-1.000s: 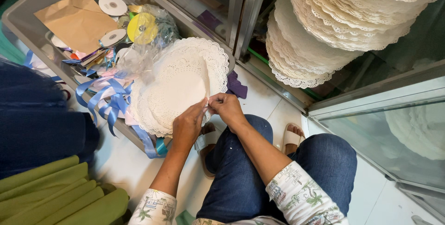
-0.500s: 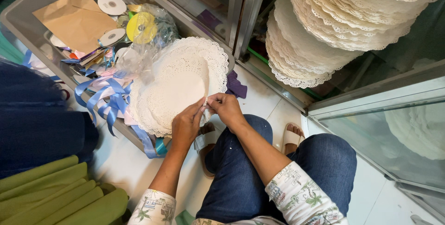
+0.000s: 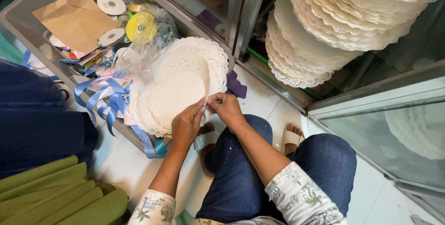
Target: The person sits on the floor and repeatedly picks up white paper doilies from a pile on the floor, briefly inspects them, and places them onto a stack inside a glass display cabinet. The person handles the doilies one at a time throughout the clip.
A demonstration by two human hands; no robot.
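- Right now you are pinching the near edge of the stack of white paper doilies [image 3: 178,86] with both hands, fingertips meeting at one spot on the lacy rim.
- Your left hand [image 3: 187,124] is coming at that edge from below and slightly left, fingers narrowed into a pinch on the paper.
- Your right hand [image 3: 225,107] is closing in from the right, thumb and forefinger also pressed together on the rim, touching or nearly touching the left fingertips.
- The stack is spreading up and to the left from your fingers, lying partly over the rim of the grey plastic bin [image 3: 28,25] and leaning on the clear bag [image 3: 153,35] and the blue ribbons [image 3: 104,97].
- Both hands are sitting equally near the edge; whether either is gripping one sheet or several is too small to tell.
- Another pile of doilies [image 3: 324,25] is hanging well apart, up to the right, beside the metal cabinet frame [image 3: 248,12].
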